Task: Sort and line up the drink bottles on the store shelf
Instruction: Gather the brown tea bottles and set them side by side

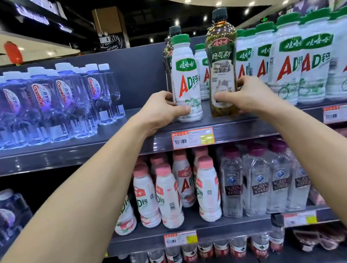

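Step in hand, as I read it: sorting two mismatched bottles at the front of the dark grey top shelf (124, 135).

- Left hand (163, 108) wraps the lower body of a white plastic bottle with a green cap and red AD lettering (184, 79). The thumb lies across the front and the fingers curl behind.
- Right hand (249, 94) grips the lower part of a taller amber bottle with a dark cap and green label (223, 69), thumb forward.
- Both arms reach up and out, nearly straight.
- The bottles stand just beside each other, not touching. The amber one leans slightly, and I cannot tell if its base is clear of the shelf.

Next, my guess: the white bottle goes right to the row of matching white bottles (291, 60). The amber one goes left toward the dark-capped bottles behind (174, 30). That means swapping them without clipping neighbours.
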